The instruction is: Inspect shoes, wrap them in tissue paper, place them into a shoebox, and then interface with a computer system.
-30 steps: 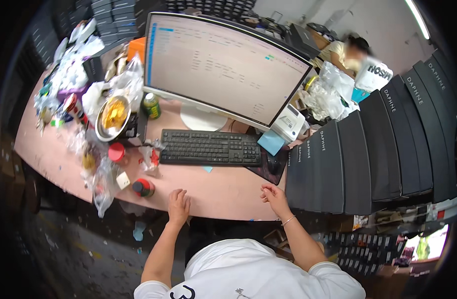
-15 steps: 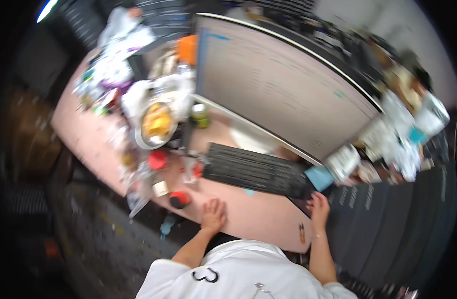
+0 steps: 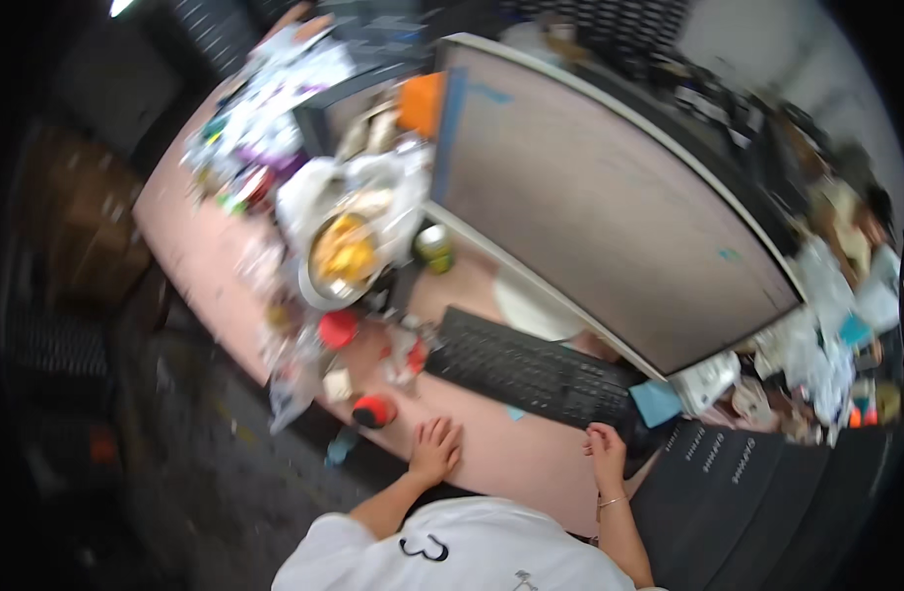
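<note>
My left hand (image 3: 435, 451) lies flat near the front edge of the pink desk (image 3: 511, 453), fingers stretched and nothing under them that I can see. Close to it stands a small red-and-black round container (image 3: 374, 412). My right hand (image 3: 607, 455) is just in front of the right end of a black keyboard (image 3: 531, 366), its fingers loosely bent and apart. No object shows in it. A blue square sheet (image 3: 656, 404) lies beyond this hand. Behind the keyboard stands a large monitor (image 3: 610, 217), tilted in the view.
At the left are a bowl of yellow food (image 3: 309, 286), a red lid (image 3: 338, 328), a green can (image 3: 434, 248) and clear plastic bags (image 3: 294, 379). Stacked dark boxes (image 3: 728, 492) stand right of the desk. More bags (image 3: 821, 325) are heaped beside the monitor.
The whole view has swung, so the desk things appear further right and lower. My right hand has shifted left along the keyboard's front; an orange item on the desk there no longer shows.
</note>
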The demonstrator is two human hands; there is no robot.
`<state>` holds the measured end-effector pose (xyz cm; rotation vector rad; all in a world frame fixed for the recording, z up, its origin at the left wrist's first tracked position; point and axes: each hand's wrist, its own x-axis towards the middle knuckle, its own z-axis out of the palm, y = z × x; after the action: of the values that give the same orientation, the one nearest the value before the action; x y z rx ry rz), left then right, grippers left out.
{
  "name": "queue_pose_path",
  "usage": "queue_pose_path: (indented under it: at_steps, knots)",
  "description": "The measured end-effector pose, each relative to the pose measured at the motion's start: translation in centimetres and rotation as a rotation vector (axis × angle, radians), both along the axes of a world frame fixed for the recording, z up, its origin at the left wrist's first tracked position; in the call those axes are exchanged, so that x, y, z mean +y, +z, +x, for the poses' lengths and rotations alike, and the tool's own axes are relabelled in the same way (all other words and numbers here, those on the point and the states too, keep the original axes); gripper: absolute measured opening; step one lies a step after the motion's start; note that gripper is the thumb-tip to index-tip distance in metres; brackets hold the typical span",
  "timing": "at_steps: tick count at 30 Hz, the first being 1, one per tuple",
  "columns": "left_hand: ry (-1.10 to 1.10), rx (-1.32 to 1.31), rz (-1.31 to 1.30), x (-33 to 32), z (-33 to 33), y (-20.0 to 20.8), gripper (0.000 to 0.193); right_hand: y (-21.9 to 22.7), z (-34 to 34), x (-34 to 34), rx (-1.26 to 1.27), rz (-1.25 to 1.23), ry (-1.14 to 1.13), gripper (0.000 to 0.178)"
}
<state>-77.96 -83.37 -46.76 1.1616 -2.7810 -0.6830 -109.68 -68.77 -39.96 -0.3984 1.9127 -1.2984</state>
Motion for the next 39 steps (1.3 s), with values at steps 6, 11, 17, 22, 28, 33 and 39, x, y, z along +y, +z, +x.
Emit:
queue_pose_path:
  at_steps: [6, 11, 17, 22, 28, 33, 39]
  knots:
    - [-0.017, 0.143, 0.149, -1.4, -1.3, 2.6, 0.057, 4.6, -4.4, 0.2, 0.279, -0.139, -0.461, 0.020]
    - [-0.127, 0.073, 0.097, -2.0, -0.1, 1.7, 0.066, 13.9, -12.4, -5.3, 0.585, -0.576, -0.573, 0.051]
    - [-0.168, -0.116, 0.089, -1.9, 1.1, 0.0, 0.076, 16.4, -18.7, -8.5, 0.463, -0.722, -0.392, 0.072]
    - [-0.128, -0.046, -0.142, -1.9, 0.6, -0.6, 0.064, 14.3, -19.1, -7.9, 0.268, -0.947, -0.499, 0.059]
    - [-0.042, -0.068, -0.104, 0.1, 1.6, -2.0, 0.070, 13.2, -18.8, -9.1, 0.514, -0.895, -0.573, 0.046]
    - [-0.022, -0.107, -0.109, -0.5, -1.0, -0.1, 0.062, 15.0, -18.6, -9.7, 0.502, -0.785, -0.617, 0.048]
    - [-0.080, -0.144, -0.064, -4.7, -4.5, 1.0, 0.052, 14.5, -19.7, -8.6, 0.623, -0.782, -0.490, 0.042]
